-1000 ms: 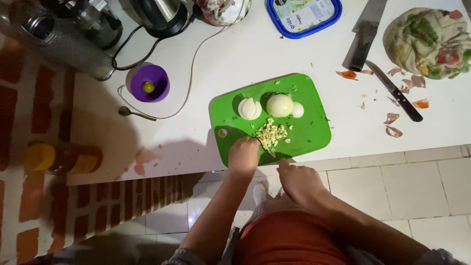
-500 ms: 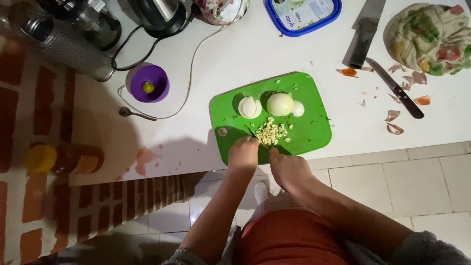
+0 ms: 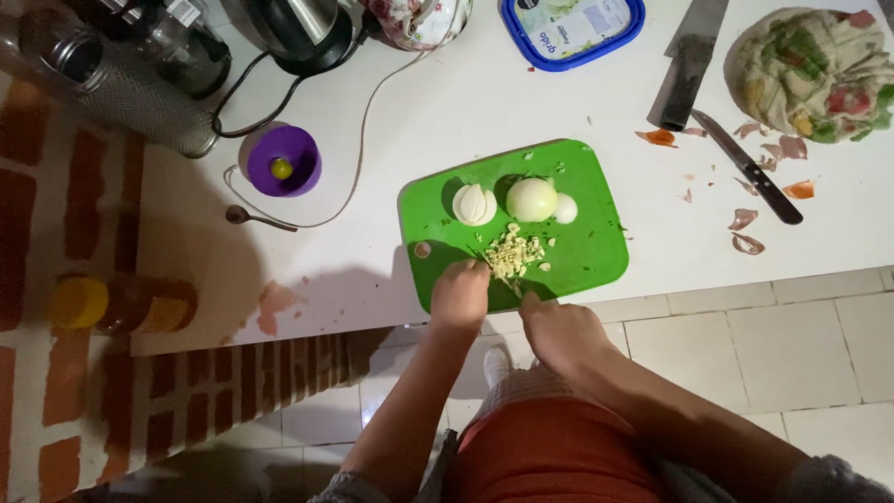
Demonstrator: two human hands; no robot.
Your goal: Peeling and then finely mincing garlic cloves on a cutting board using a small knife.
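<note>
Step in hand, by the look of it: fine-chopping on the green cutting board (image 3: 596, 256), which sits at the counter's near edge, centre. The next move likely calls for gathering the pile back under the blade; the blade itself isn't visible.

L to R:
- Amber jar w/ yellow lid (image 3: 102, 305): far left, on its side; contents not readable.
- Metal mesh cylinder (image 3: 121, 88): far-left corner, contents unclear.
- Purple cup (image 3: 284, 160): left of board, holds one small yellow-green round item. Small spoon (image 3: 244, 216) just beside it.
- Kettle (image 3: 298, 28): far edge, cord trailing toward the board.
- Left hand (image 3: 459, 293): on board's near-left edge, fingers curled down; grasp cannot tell.
- Minced pile (image 3: 514, 251): pale bits, board centre, just ahead of both hands.
- Halved onion (image 3: 473, 203), peeled onion (image 3: 531, 198): board's far half, side by side.
- Right hand (image 3: 557, 331): at board's near edge, fingers bent toward the pile; whether gripping anything cannot tell.
- Blue-rimmed tub (image 3: 573, 26): far edge, lidded, contents hidden.
- Cleaver (image 3: 689, 61), black-handled knife (image 3: 750, 168): right of board, w/ onion skins (image 3: 745, 228) scattered near.
- Plate of scraps (image 3: 819, 70): far-right corner, peelings heaped in it.
</note>
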